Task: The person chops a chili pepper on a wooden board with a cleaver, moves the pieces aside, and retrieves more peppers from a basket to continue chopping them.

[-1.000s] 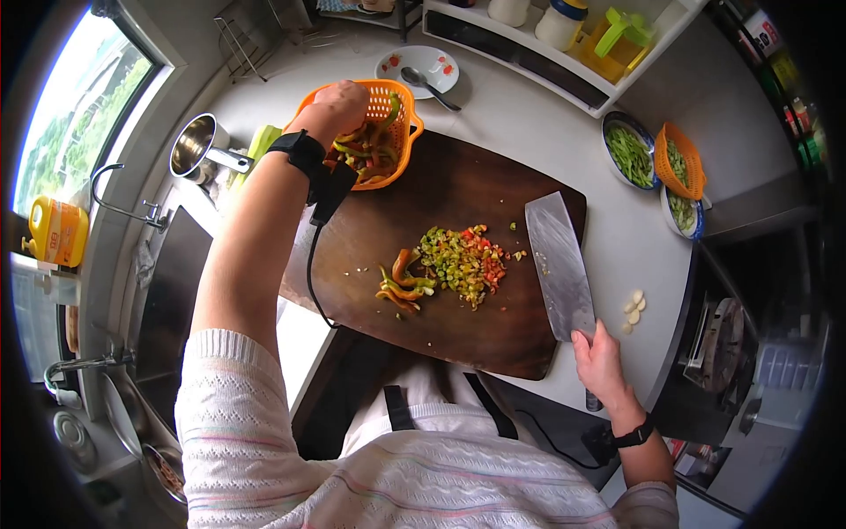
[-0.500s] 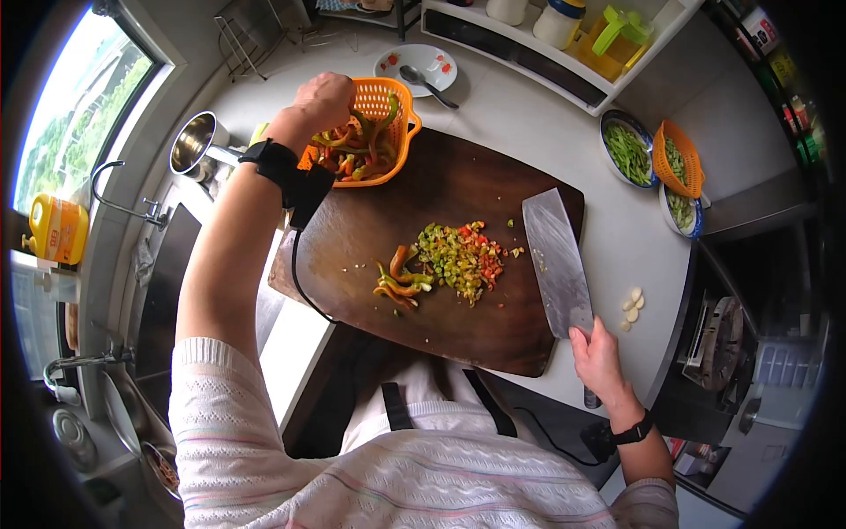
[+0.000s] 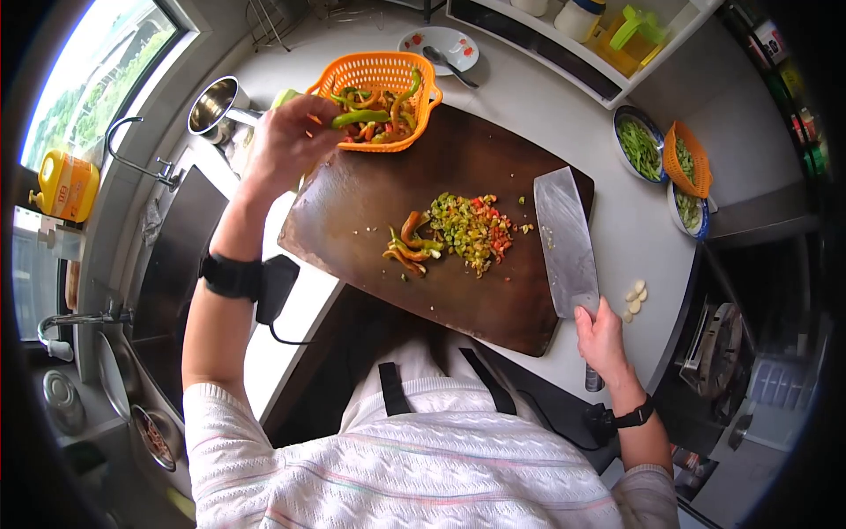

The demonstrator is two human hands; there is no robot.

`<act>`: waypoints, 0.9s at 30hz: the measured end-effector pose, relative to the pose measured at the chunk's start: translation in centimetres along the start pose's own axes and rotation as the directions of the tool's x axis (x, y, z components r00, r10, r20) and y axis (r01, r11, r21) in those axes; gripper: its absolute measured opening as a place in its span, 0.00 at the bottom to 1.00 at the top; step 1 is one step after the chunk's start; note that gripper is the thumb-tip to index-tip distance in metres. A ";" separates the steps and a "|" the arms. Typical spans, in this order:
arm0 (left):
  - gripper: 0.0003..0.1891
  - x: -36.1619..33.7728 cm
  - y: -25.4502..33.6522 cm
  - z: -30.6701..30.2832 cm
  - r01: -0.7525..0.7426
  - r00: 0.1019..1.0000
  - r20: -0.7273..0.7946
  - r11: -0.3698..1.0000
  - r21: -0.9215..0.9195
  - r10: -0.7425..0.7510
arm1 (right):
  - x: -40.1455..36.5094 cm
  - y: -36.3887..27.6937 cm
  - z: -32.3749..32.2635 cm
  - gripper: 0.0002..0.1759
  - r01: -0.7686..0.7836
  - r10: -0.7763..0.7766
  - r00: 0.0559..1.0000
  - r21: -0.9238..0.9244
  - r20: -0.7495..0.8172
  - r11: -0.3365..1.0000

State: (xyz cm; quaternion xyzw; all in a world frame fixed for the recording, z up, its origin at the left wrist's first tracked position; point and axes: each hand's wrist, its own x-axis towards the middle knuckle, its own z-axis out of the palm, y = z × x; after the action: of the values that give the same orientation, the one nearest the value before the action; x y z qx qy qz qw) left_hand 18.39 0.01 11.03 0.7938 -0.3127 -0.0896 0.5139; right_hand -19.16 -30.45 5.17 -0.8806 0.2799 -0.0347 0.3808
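My left hand (image 3: 295, 141) pinches a green pepper strip (image 3: 361, 117) at the near left side of an orange basket (image 3: 429, 93) full of red and green pepper strips. Wrapped around a cleaver's handle, my right hand (image 3: 602, 339) keeps the cleaver (image 3: 567, 238) flat over the right edge of the dark wooden cutting board (image 3: 352, 207). Chopped pepper (image 3: 467, 227) lies heaped mid-board. Beside that heap, on its left, sit several uncut pepper strips (image 3: 411, 244).
Garlic cloves (image 3: 635, 300) lie on the counter right of the cleaver. Bowls of cut green vegetables (image 3: 639, 148) and a small orange basket (image 3: 690, 159) stand at the right. Behind the board is a plate (image 3: 458, 41) with a spoon. A steel pot (image 3: 216, 108) stands left.
My left hand has come out of the basket toward me, now with a green pepper strip. The view has shifted slightly; my right hand still holds the cleaver.
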 end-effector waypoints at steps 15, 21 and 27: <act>0.14 -16.7 -2.8 9.6 0.375 0.769 -0.251 0.733 -0.568 -0.588 | 0.5 -0.1 -0.5 0.09 -0.045 0.040 0.995 0.058 0.096 0.997; 0.10 -17.5 -2.4 9.0 0.395 0.873 -0.270 0.913 -0.101 -0.407 | 0.6 -0.2 -0.7 0.09 -0.098 0.083 0.986 0.101 0.143 0.990; 0.10 -16.7 -2.2 7.9 -0.048 0.968 -0.190 0.863 0.504 0.165 | 0.4 -1.0 -0.8 0.07 -0.247 0.196 0.963 0.321 0.182 0.914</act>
State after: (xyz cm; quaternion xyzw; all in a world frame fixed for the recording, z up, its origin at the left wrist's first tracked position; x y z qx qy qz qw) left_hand 2.51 4.46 2.50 0.8851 -0.3083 0.1132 0.3298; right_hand -18.57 -30.62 6.32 -0.7641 0.3391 0.0255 0.5482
